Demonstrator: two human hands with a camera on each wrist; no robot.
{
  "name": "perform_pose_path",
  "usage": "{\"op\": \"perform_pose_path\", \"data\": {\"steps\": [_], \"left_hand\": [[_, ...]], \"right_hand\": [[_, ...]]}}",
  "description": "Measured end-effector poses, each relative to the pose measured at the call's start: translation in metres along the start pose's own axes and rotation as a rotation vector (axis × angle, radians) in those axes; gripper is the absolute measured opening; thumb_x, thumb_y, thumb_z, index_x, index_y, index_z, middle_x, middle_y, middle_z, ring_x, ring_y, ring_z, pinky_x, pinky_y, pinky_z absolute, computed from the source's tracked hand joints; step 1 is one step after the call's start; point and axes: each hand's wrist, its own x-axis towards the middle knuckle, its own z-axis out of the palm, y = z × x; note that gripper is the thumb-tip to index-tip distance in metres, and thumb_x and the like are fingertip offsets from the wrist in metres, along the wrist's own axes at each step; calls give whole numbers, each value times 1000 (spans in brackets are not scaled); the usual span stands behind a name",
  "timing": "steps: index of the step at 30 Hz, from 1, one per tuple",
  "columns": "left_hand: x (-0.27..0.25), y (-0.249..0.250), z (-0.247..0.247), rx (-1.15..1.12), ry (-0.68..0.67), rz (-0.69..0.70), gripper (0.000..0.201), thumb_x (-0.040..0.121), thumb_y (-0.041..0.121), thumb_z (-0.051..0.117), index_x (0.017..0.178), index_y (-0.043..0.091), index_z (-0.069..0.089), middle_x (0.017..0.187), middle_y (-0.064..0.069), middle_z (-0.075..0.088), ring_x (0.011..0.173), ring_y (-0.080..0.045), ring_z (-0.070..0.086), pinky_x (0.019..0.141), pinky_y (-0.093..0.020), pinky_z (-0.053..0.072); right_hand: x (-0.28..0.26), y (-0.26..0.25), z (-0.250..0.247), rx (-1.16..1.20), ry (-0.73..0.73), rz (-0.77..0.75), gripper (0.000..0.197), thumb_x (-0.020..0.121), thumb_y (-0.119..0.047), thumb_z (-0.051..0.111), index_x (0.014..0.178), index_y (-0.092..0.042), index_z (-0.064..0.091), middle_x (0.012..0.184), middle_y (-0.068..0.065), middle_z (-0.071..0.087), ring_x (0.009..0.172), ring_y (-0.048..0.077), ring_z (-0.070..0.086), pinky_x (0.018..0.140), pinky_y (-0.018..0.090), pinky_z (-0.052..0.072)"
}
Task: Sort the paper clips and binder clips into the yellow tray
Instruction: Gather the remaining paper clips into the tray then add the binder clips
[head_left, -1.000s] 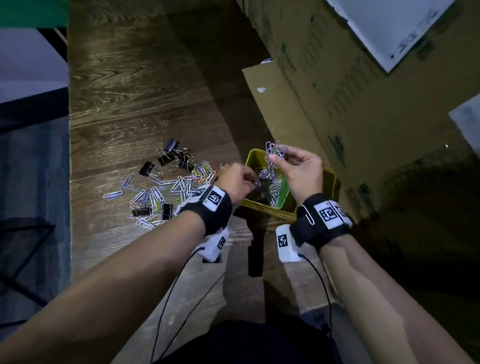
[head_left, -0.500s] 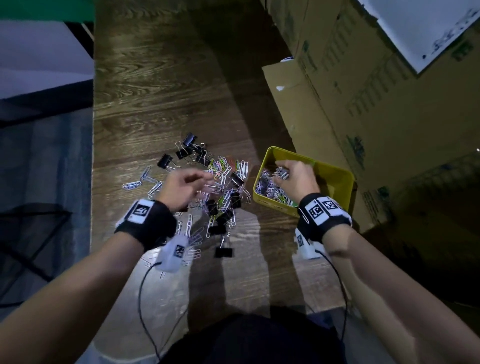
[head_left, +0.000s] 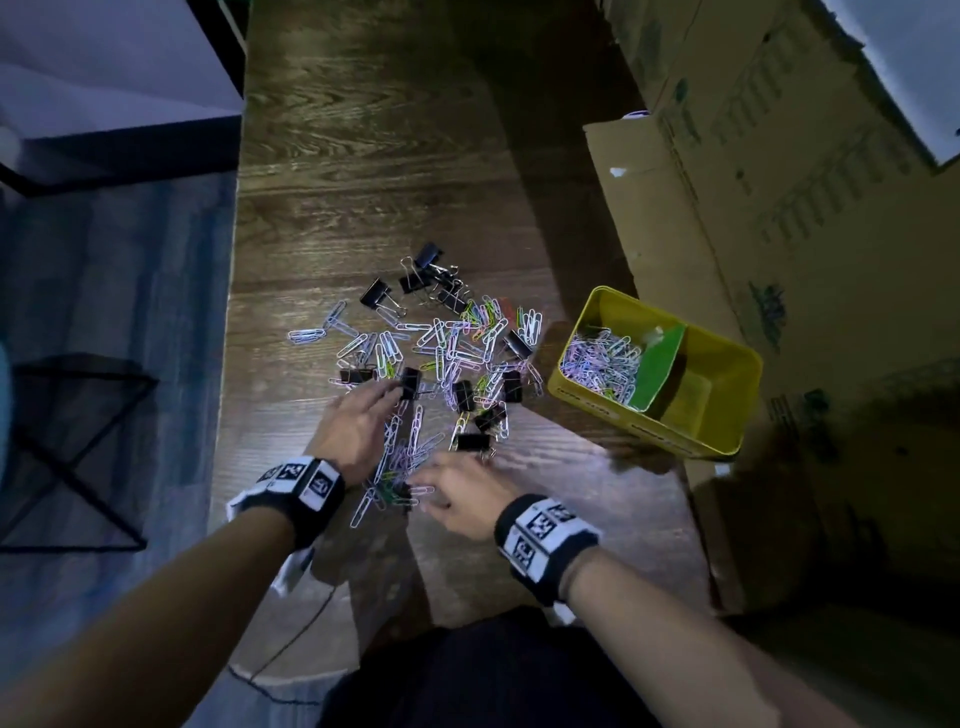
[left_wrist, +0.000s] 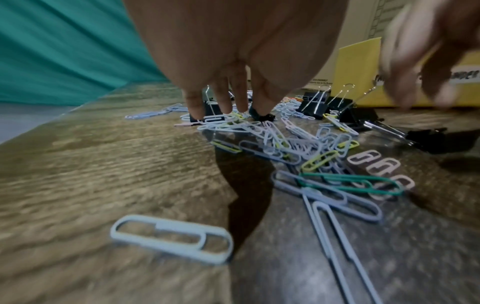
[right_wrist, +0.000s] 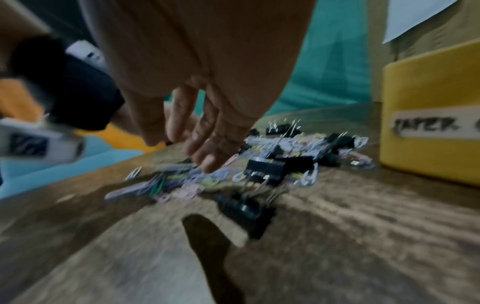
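Right hand (head_left: 462, 488) just came out of the yellow tray (head_left: 727, 436) and it's empty, fingers loose over the paper clips (head_left: 441, 343) piled on the table (head_left: 363, 156). Left hand (head_left: 353, 426) spread open there too, so another grab's coming. Binder clips (head_left: 375, 293) untouched.

Wooden table (head_left: 395, 171): loose clips (head_left: 447, 348), yellow tray (head_left: 727, 415).

Left hand (head_left: 358, 431): palm down, fingers (left_wrist: 223, 96) extended and slightly spread, tips lowered, grasping nothing. Right hand (head_left: 462, 491): palm down, fingers (right_wrist: 207, 148) loosely extended, pointed toward the left, grasping nothing; blurred in the wrist view. Both forearms were bare and reached forward from the lower edge. Each wrist wore a black band with white printed markers.
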Motion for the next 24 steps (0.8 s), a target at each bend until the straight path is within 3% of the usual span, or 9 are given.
{"op": "perform_pose_path", "data": {"steps": [3,6,10,13,16,19,24], "left_hand": [[8,2,-3,49,-110,-4,66,88,9,44,147,20,14,156,-2,12,144,-24,7,114,-55,13],[-3,6,-4,31,-109,-16,70,91,12,38,147,20,-4,157,-4,3,144,-22,-2,116,-51,1],[-38,-6,13,4,-168,-19,56,96,23,22,147,17,0,155,-3,-5,143,-20,-7,112,-42,-9],[-64,-13,26,-54,-141,116,55,92,25,19,146,15,18,155,-4,13,141,-18,1,115,-46,3],[-79,-22,25,-152,-14,130,51,90,20,39,140,15,34,149,-8,32,139,-24,23,111,-52,19],[-83,-28,18,-193,31,-8,55,87,15,51,140,15,35,150,-7,30,139,-27,24,110,-57,22],[-55,-23,5,-88,-40,-39,56,93,23,45,145,20,23,155,-4,18,143,-24,11,111,-55,15]], "right_hand": [[10,-3,22,-156,-19,63,50,90,-14,54,138,-9,42,141,16,34,133,29,28,110,41,30],[15,-2,37,-259,-17,62,51,87,-10,54,136,-6,42,141,17,30,134,33,23,111,46,28],[18,2,42,-220,64,81,55,85,-7,57,137,-12,41,144,15,28,134,32,24,109,45,32],[31,6,39,-113,148,190,65,90,-18,56,147,-16,25,155,12,14,143,32,13,116,43,22],[45,7,40,-282,85,143,86,87,-9,63,150,-18,5,158,16,-6,146,34,-6,116,46,9],[48,2,39,-396,36,125,86,85,-6,65,149,-11,8,157,18,-5,145,37,-7,116,49,4],[36,-1,52,-372,27,99,72,89,-23,61,147,-11,20,157,10,7,145,35,-1,117,50,6]]}}
